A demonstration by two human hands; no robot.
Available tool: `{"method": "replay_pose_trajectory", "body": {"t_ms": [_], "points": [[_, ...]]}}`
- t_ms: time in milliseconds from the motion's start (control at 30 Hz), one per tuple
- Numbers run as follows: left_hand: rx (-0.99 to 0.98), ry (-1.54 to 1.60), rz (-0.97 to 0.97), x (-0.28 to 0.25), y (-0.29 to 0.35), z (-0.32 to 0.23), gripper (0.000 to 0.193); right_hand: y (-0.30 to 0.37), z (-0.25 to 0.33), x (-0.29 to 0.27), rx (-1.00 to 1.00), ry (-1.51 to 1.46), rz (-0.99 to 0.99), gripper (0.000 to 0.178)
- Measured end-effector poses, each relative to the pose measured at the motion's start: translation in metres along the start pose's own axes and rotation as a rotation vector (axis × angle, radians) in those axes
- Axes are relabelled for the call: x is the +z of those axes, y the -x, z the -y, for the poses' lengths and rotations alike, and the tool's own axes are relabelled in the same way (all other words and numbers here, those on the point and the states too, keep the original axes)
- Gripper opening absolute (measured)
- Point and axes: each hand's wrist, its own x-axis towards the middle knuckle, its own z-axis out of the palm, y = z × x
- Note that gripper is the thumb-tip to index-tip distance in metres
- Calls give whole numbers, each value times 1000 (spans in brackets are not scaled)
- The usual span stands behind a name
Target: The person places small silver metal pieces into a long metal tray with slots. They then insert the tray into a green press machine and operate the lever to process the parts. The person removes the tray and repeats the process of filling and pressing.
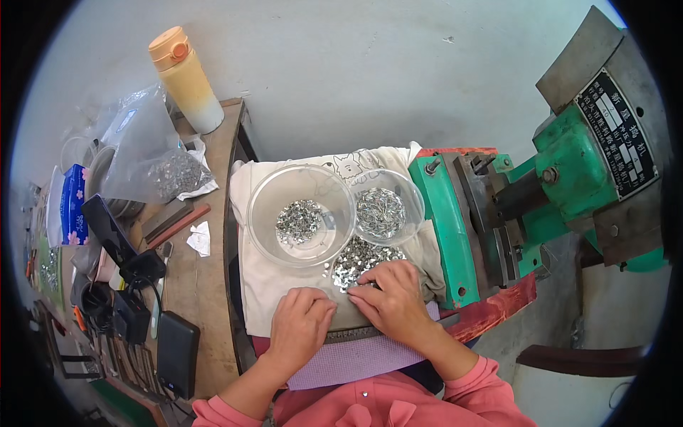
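A heap of small shiny metal pieces (364,257) lies on a pale cloth (267,292) in front of me. My right hand (393,300) rests at the near edge of this heap, thumb and fingers drawn together; what is between the fingertips is too small to make out. Just left of it, my left hand (302,324) is curled over the cloth with its fingertips tucked from sight. Behind the heap stand a large clear tub (256,206) with flat metal bits on its bottom and a smaller clear tub (418,203) of slender metal pieces. A dark notched strip (352,334) runs between my wrists.
To the right stands a green press (576,160) with a steel ram over its bed (448,228). A wooden table (206,285) on the left carries a yellow bottle (188,89), a plastic bag of metal bits (174,174), a phone (108,226) and a black power bank (178,354).
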Motion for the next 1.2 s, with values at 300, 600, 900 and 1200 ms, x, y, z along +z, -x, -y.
{"method": "replay_pose_trajectory", "body": {"t_ms": [300,600,900,1200], "points": [[-46,80,23,-9,-3,-1,21,-1,3,6,2,14,5,15],[18,7,29,0,-6,1,22,13,3,-22,49,-40,-21,19],[63,-35,-16,4,-6,-2,18,52,12,-33,56,1,84,16],[64,-34,-31,0,-6,0,17,26,-4,-33,75,-38,-18,18]]}}
